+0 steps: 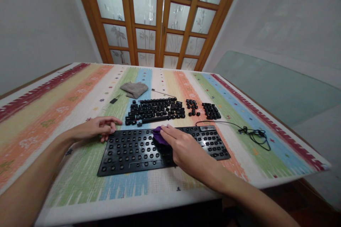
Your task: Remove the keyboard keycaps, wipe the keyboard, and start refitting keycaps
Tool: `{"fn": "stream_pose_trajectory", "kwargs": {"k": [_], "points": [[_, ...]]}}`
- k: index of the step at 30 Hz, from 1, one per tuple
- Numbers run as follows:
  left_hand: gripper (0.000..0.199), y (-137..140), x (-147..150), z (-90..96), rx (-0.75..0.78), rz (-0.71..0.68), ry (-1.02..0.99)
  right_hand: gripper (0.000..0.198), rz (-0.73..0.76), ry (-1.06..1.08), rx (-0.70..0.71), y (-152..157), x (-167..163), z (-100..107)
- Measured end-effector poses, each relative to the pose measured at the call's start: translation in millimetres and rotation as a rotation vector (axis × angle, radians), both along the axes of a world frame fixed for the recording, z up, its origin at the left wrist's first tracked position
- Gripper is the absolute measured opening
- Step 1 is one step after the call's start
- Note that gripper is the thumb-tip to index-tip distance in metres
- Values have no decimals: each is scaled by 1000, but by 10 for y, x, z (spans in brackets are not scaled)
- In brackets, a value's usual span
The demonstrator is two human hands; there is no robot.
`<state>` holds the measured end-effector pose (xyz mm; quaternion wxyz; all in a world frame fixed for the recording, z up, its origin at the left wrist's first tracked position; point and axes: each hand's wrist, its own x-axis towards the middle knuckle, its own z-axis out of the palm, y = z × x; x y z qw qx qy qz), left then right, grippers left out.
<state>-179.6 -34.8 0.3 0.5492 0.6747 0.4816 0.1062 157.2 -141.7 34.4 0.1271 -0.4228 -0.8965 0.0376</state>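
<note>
A black keyboard base (128,150) with its keycaps removed lies near the table's front edge. My right hand (183,149) presses a purple cloth (158,135) flat onto the base's upper middle. My left hand (99,127) rests on the table at the base's far left corner, fingers curled and touching its edge. Behind the base, the removed black keycaps (156,110) are laid out in keyboard order, with two smaller groups (204,109) to the right.
The keyboard's black cable (253,134) coils on the right of the striped tablecloth (66,113). A grey cloth (134,89) and a small black tool (113,100) lie farther back. Wooden glass-paned doors (157,17) stand behind the table.
</note>
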Motion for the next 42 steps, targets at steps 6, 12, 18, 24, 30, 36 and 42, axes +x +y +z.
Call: {"fn": "stream_pose_trajectory", "kwargs": {"k": [6,12,18,24,30,36,42], "points": [[52,11,-10,-13,16,-5,21,54,67,-215,-43,51,-48,-251],[53,7,0,-3,15,-8,16,41,115,-243,-25,-59,26,-192],[51,-5,7,10,3,6,9,30,69,-236,-69,-9,25,-102],[52,6,3,0,-4,-6,-1,33,-83,-238,-53,156,261,181],[53,6,3,-2,-2,17,22,50,-143,-159,31,250,504,36],[54,-2,8,10,0,25,35,48,-112,-156,104,179,632,-341],[50,-2,6,17,-4,8,17,51,-122,-167,129,105,728,-383]]}}
